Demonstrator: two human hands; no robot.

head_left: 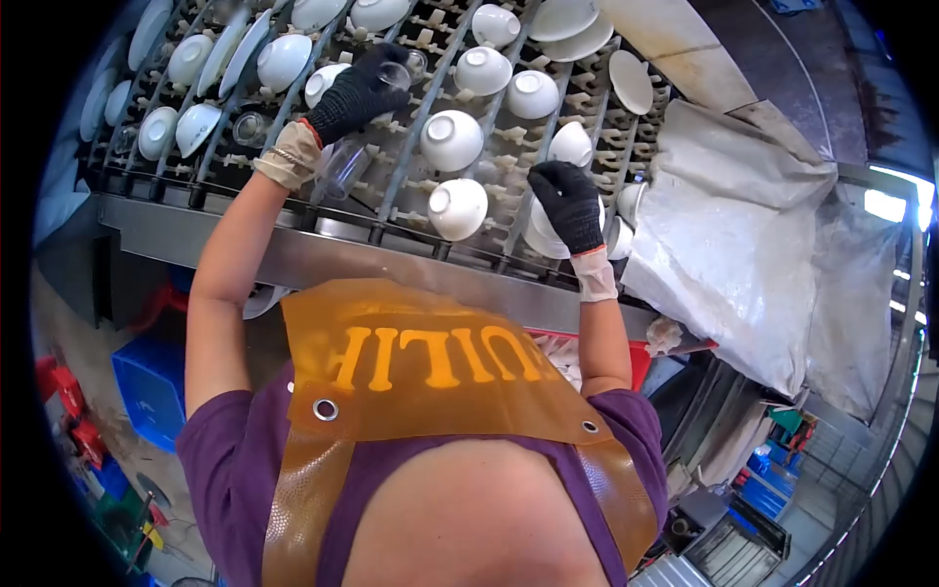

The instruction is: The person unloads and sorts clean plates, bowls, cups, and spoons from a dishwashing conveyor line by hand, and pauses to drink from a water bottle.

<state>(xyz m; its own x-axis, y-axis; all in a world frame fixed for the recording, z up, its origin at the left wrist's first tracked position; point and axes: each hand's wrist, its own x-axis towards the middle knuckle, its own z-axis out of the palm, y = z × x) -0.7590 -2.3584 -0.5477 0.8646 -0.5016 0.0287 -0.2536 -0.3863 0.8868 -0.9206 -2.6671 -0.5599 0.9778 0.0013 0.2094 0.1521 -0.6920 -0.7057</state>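
My left hand (360, 95), in a black knit glove, reaches over the dish rack with its fingers closed around a small clear glass (394, 77). A second glass (418, 66) sits just beyond the fingertips. Below that wrist, a tall clear glass (344, 168) lies tilted among the pegs. My right hand (567, 203), gloved alike, has curled fingers over white dishes (544, 235) near the front edge. It partly covers them, and what its fingers grip is hidden. An upturned white bowl (570, 145) stands just past it. Two more upturned bowls (458, 208) (452, 140) lie between my hands.
The pegged rack (406, 176) carries several bowls and plates (245, 54) at left and more plates (631, 82) at upper right. A metal ledge (323, 259) runs along its front. White plastic sheeting (729, 235) hangs at right; a blue crate (150, 391) stands at lower left.
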